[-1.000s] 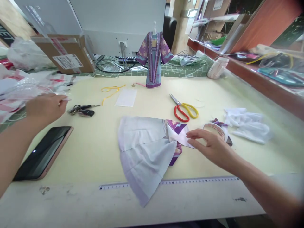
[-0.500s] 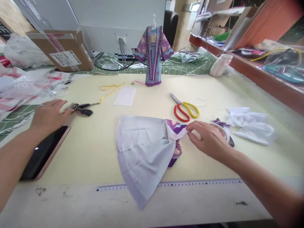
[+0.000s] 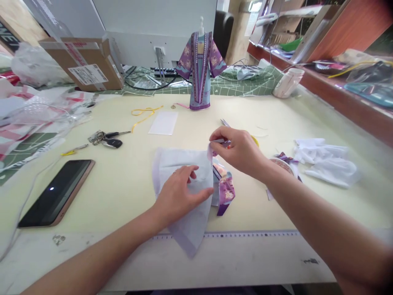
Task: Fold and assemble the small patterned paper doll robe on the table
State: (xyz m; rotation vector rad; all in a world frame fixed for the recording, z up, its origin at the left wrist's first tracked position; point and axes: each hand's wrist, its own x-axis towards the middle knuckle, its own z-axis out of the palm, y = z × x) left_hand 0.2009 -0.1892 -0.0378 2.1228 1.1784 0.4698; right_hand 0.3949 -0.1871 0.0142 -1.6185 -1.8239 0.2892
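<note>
A small garment [image 3: 184, 157] lies on the cream tabletop, its pale skirt part spread to the left and a purple patterned part [image 3: 226, 190] showing at its right. My left hand [image 3: 181, 190] is over the skirt with thumb and fingers apart, holding nothing. Pinched between the thumb and fingers of my right hand [image 3: 236, 147] is the garment's upper edge, raised a little off the table. Scissors [image 3: 225, 122] are mostly hidden behind my right hand; the blade tips and a bit of yellow handle show.
A dressed doll stand [image 3: 200, 69] is at the back. At left are a phone [image 3: 57, 192], keys [image 3: 112, 139] and a carton [image 3: 86, 63]. White cloth pieces [image 3: 328, 162] and a tape roll [image 3: 281, 164] lie at right. A ruler strip [image 3: 245, 234] runs along the front.
My left hand has moved right, from beside the keys to over the skirt. My right hand has moved left and up with the garment's edge, and the skirt has shifted and partly folded.
</note>
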